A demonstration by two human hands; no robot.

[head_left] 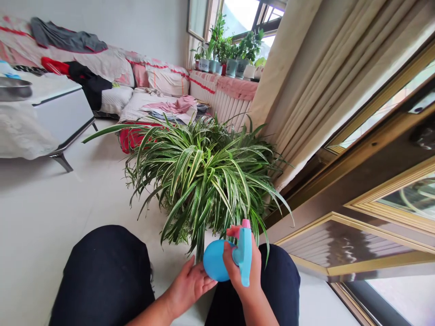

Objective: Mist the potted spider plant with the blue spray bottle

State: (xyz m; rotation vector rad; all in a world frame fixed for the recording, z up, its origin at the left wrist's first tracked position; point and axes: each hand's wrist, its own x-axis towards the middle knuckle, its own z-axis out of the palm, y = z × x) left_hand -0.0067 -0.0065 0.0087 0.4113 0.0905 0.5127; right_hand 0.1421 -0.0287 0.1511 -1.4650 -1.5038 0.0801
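Note:
A blue spray bottle [217, 261] with a blue trigger head and pink nozzle sits low in the centre of the view. My right hand [245, 274] is wrapped round its neck, a finger near the pink tip. My left hand [190, 284] is cupped under the bottle's round bottom, fingers curled against it. Just beyond the bottle spreads a large spider plant [200, 172] with striped green and white leaves, standing on the floor. My knees in dark trousers frame the hands.
A gold-framed window and sill [360, 190] run along the right with a beige curtain [306, 90]. Potted plants [234, 54] line a far sill. A bed with clothes [102, 68] and a white table [57, 113] stand at the left. Pale floor [50, 203] lies between.

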